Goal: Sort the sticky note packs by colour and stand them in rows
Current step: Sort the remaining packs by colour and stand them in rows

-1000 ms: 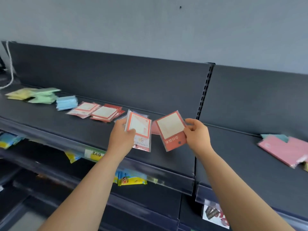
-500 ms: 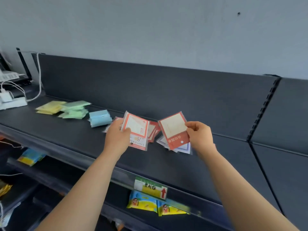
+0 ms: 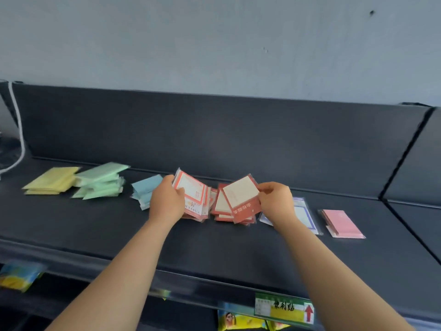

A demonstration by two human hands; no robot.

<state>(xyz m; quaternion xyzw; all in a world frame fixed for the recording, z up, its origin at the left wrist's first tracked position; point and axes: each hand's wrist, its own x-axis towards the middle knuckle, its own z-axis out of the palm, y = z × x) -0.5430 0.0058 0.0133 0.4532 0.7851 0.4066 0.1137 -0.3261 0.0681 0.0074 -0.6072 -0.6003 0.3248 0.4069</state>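
Left hand [image 3: 167, 201] grips a red-bordered pack [image 3: 192, 195]. Right hand [image 3: 275, 203] pinches a red pack [image 3: 242, 199] over the red pile [image 3: 220, 211].

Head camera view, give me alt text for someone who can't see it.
Over a dark shelf, the left hand grips a red-bordered pack and the right hand pinches a red pack above a red pile. A yellow pile, a green pile and a blue pile lie to the left; purple-bordered packs and pink packs lie to the right.
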